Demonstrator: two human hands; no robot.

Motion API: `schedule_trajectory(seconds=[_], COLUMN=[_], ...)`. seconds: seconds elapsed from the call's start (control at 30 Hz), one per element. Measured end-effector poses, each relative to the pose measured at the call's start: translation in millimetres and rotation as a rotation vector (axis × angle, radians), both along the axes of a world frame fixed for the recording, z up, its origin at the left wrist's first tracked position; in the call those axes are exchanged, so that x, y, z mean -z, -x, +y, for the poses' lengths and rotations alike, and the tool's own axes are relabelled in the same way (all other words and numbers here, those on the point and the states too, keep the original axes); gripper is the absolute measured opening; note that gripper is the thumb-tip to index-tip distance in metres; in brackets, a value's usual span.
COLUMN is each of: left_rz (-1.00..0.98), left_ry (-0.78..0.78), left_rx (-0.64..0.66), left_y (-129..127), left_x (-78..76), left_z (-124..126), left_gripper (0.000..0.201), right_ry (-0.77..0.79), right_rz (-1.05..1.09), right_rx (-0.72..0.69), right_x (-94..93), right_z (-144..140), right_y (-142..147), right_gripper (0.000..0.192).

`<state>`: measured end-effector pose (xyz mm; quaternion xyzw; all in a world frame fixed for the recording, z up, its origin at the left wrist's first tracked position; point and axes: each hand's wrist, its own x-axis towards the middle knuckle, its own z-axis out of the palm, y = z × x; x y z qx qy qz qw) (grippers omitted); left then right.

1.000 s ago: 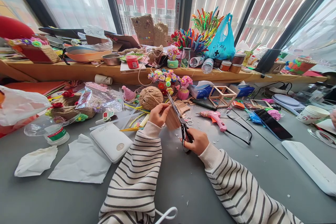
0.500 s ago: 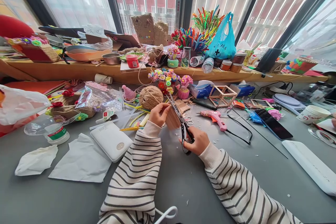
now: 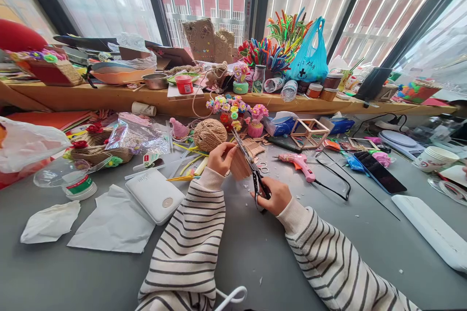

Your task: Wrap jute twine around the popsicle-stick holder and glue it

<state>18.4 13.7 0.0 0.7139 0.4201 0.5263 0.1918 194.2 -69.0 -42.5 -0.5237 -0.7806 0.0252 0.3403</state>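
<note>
My left hand (image 3: 221,157) pinches a small panel of wooden sticks (image 3: 240,166) and holds it upright above the grey table (image 3: 233,252). My right hand (image 3: 274,196) grips the black handles of a pair of scissors (image 3: 251,167). The blades point up and away along the right edge of the stick panel. Both arms wear striped sleeves. A ball of twine (image 3: 209,135) sits just behind my left hand.
A white power bank (image 3: 154,196), paper sheets (image 3: 113,223) and a tissue (image 3: 49,222) lie at the left. A pink glue gun (image 3: 299,164) with black cord and a phone (image 3: 379,172) lie at the right. Pipe-cleaner flowers (image 3: 233,107), a wooden cube frame (image 3: 309,132) and a cluttered shelf (image 3: 219,99) stand behind.
The scissor blades opened slightly half a second ago and have come together again beside the stick panel. My hands stay in almost the same place.
</note>
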Motion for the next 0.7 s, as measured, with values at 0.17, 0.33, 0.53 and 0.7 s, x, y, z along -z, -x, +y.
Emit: schedule_trajectory(seconds=[0.17, 0.33, 0.53, 0.7], left_rz=[-0.001, 0.0, -0.004, -0.003], left_ry=[-0.011, -0.017, -0.023, -0.015], left_rx=[-0.018, -0.012, -0.008, -0.002], left_y=[0.9, 1.3, 0.9, 0.6], left_x=[0.8, 1.7, 3.4, 2.1], left_z=[2.1, 2.2, 3.4, 3.3], left_gripper=[0.023, 0.022, 0.021, 0.02], right_ry=[0.01, 0.007, -0.012, -0.023], right_rz=[0.009, -0.001, -0.025, -0.044], right_rx=[0.028, 0.042, 0.039, 0.023], right_x=[-2.7, -0.8, -0.2, 0.5], right_z=[-3.0, -3.3, -1.7, -0.2], right_y=[-0.4, -0.8, 0.2, 0.0], right_gripper=[0.031, 0.032, 0.031, 0.03])
